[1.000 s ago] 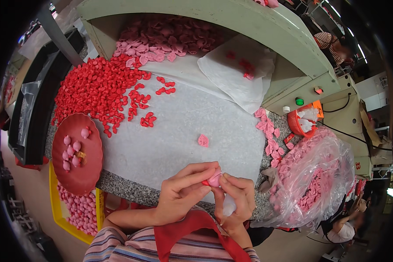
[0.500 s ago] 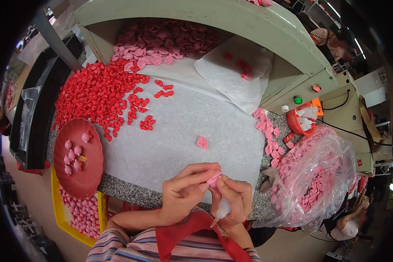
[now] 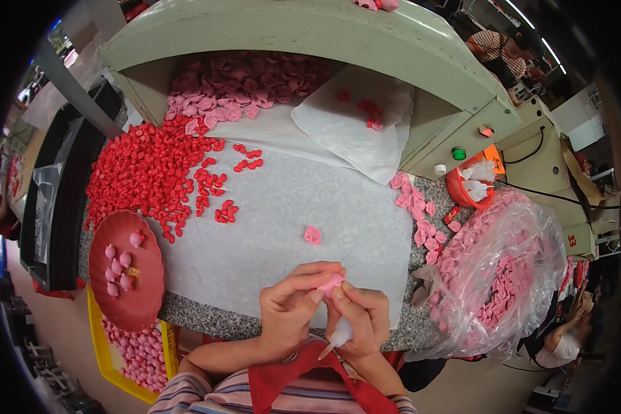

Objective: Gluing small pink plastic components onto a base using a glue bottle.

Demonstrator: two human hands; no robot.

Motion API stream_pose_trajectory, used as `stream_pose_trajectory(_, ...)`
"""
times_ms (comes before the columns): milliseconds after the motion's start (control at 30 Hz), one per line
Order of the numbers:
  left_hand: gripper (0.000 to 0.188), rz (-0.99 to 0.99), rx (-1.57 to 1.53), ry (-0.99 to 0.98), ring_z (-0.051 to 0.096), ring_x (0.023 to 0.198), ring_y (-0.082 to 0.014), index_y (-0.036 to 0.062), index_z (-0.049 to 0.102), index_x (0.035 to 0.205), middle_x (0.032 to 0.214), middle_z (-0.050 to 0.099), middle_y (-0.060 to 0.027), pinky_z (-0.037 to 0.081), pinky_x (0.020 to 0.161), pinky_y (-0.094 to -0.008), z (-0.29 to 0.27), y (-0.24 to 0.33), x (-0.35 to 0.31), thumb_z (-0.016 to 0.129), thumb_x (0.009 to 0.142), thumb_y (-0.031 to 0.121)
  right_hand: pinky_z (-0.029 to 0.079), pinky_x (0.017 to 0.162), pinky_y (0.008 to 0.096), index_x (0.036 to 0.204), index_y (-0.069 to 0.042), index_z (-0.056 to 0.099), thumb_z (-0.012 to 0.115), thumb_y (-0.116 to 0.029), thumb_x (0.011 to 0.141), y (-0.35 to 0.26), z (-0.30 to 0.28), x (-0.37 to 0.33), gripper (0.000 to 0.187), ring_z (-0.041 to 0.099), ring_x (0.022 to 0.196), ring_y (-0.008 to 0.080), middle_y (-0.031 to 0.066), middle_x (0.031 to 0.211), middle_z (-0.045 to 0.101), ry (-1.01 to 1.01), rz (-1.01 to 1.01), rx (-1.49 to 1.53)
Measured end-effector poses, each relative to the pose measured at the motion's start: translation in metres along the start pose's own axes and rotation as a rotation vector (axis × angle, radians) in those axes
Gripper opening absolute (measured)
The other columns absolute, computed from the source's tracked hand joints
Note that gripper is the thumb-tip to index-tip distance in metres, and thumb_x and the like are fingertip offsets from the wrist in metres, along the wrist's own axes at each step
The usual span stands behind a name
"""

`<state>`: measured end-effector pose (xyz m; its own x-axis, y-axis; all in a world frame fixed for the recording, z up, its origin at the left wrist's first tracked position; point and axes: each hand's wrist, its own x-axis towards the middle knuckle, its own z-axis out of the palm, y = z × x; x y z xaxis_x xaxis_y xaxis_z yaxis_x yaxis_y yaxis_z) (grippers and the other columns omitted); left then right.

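Both hands meet over the near edge of the white paper sheet point(image 3: 269, 207). Between their fingertips is a small pink molded piece point(image 3: 332, 284), partly covered by the fingers. My left hand point(image 3: 288, 300) pinches it from the left side. My right hand point(image 3: 361, 312) pinches it from the right and also keeps a small white squeeze bottle point(image 3: 341, 332) in the palm, its narrow tip pointing down toward me. Another pink piece point(image 3: 312, 235), shaped like an open shell, lies alone on the paper just beyond my hands.
A heap of red pieces point(image 3: 138, 172) covers the left. A red scalloped plate point(image 3: 145, 303) holds several round pink pieces, above a yellow crate point(image 3: 103, 359). Pink pieces fill a clear plastic bag point(image 3: 531, 303) at right, near an orange basket point(image 3: 455, 190). A pale green machine housing point(image 3: 290, 34) spans the back.
The view has shifted slightly, so the table appears a little lower and further left. Both hands still pinch the pink piece, and the bottle stays in my right hand.
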<state>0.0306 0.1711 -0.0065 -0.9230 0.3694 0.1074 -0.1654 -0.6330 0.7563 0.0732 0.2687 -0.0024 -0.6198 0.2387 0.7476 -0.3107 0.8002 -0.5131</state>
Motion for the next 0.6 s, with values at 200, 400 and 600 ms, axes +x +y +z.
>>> stream_pose_trajectory(200,0.022,0.006,-0.042,-0.053,0.053,0.105,-0.0341,0.0016,0.058,0.105,0.115,0.051,-0.0218,0.043,0.09,-0.044,-0.003,-0.002,0.0,0.05,0.085,0.0,0.049,0.05,0.0248,0.09,-0.003,0.066,0.071,0.005,0.058,0.002,-0.003,0.0,0.033,0.058,0.063,0.0185,0.0095,0.089,0.059,0.015,-0.051,0.001)
stream_pose_trajectory(400,0.021,0.001,-0.091,-0.073,0.054,0.103,-0.0335,0.0039,0.059,0.104,0.113,0.052,-0.0208,0.043,0.089,-0.0433,-0.004,-0.003,0.001,0.051,0.085,0.003,0.048,0.051,0.0251,0.091,-0.003,0.067,0.07,0.005,0.057,0.001,-0.003,0.001,0.036,0.058,0.065,0.0188,0.0091,0.09,0.06,0.029,-0.048,0.011)
stream_pose_trajectory(600,0.02,-0.007,-0.079,-0.098,0.055,0.101,-0.0323,0.0049,0.06,0.103,0.11,0.053,-0.0199,0.044,0.087,-0.0422,-0.005,0.001,0.001,0.052,0.085,0.005,0.046,0.054,0.0237,0.087,-0.005,0.06,0.075,0.005,0.057,-0.008,-0.011,0.014,0.034,0.056,0.066,0.0183,0.0093,0.084,0.058,-0.034,0.083,0.08)
